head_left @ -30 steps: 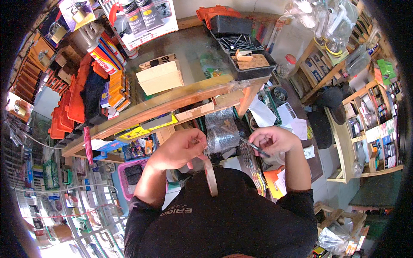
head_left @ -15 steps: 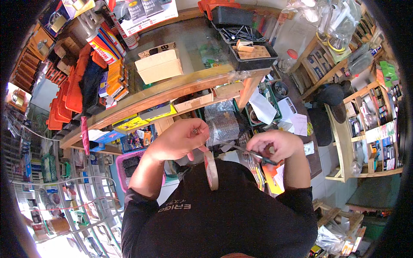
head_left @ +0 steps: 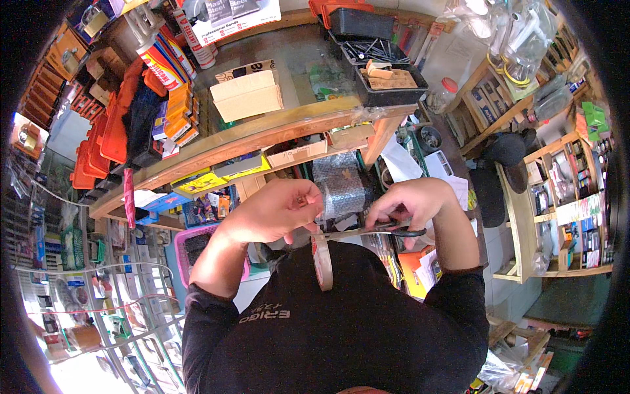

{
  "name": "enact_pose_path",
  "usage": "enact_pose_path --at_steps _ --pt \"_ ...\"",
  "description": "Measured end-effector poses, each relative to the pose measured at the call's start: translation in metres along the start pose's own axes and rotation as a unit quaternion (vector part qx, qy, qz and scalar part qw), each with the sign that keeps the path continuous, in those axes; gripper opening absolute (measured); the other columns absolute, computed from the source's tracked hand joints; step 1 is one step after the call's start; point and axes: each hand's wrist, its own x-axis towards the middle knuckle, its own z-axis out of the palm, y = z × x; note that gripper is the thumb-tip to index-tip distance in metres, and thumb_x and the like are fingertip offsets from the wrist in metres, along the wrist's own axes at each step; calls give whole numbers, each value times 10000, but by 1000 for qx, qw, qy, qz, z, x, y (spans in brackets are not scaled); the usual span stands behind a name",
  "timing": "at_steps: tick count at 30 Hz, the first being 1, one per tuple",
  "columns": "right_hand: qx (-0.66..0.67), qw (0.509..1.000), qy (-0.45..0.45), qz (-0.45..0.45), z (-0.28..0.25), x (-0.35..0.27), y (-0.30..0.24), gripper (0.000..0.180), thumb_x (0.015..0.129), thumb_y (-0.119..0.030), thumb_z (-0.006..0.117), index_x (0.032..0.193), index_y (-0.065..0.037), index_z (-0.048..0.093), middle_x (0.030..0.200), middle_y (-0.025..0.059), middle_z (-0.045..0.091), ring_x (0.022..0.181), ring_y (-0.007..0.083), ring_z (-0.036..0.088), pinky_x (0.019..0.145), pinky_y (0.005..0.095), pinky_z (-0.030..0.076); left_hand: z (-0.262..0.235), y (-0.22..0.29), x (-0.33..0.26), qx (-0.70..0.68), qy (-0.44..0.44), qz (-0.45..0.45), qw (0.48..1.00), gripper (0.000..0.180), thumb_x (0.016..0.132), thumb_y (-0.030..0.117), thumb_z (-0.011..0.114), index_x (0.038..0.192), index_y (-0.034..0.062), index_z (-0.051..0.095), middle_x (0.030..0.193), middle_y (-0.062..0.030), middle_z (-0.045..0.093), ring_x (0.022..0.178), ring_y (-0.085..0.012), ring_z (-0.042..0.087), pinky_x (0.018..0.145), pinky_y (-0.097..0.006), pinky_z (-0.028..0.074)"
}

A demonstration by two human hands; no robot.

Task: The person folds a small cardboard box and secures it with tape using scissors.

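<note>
My left hand (head_left: pixel 279 205) is closed in a pinch, its fingertips on the end of a pale tape strip. The tape roll (head_left: pixel 322 264) hangs below those fingers, in front of my dark shirt. My right hand (head_left: pixel 418 200) grips scissors (head_left: pixel 357 232) by the dark handles. Their metal blades point left and reach the strip just above the roll. Whether the blades are closed on it is hard to make out. Beyond both hands sits a package wrapped in bubble wrap (head_left: pixel 338 184).
A wooden-framed glass counter (head_left: pixel 256 134) crosses ahead, bearing an open cardboard box (head_left: pixel 246 98) and black trays (head_left: pixel 394 92) with nails. A pink basket (head_left: pixel 187 262) stands at my left. Papers (head_left: pixel 400 161) lie to the right, near wooden shelves (head_left: pixel 525 217).
My right hand has moved left and a little up, bringing the scissors level, with the blades now at the tape strip. My left hand stays nearly in place, the roll still hanging.
</note>
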Motion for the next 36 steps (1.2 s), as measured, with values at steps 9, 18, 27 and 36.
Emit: enact_pose_path --at_steps 9,18,27,36 --pt "12 999 -28 18 -6 20 -2 687 599 -328 838 1152 -30 558 653 -38 464 532 73 393 480 235 324 -1 -1 2 -9 -7 -3 1000 80 877 147 553 873 73 524 869 -11 567 790 -132 661 386 -185 424" --pt "13 999 -44 -16 -6 32 -3 671 608 -259 842 1158 -28 535 679 -32 503 539 64 408 489 226 340 -2 -3 1 1 -5 8 1000 188 894 211 552 893 23 559 789 -26 598 749 -119 661 408 -211 435" --pt "3 999 -37 -15 -5 32 -1 656 611 -276 830 1144 -24 544 673 -36 486 549 74 424 496 229 349 -1 -3 3 -5 -4 13 1000 162 887 197 562 874 36 556 776 -12 587 753 -107 664 396 -203 418" --pt "22 999 -27 -5 -3 31 -2 654 596 -284 835 1135 -43 554 668 -33 507 548 72 434 499 227 349 -1 -4 7 -4 -7 20 1000 158 884 195 564 873 38 560 759 -6 588 730 -101 661 387 -199 400"
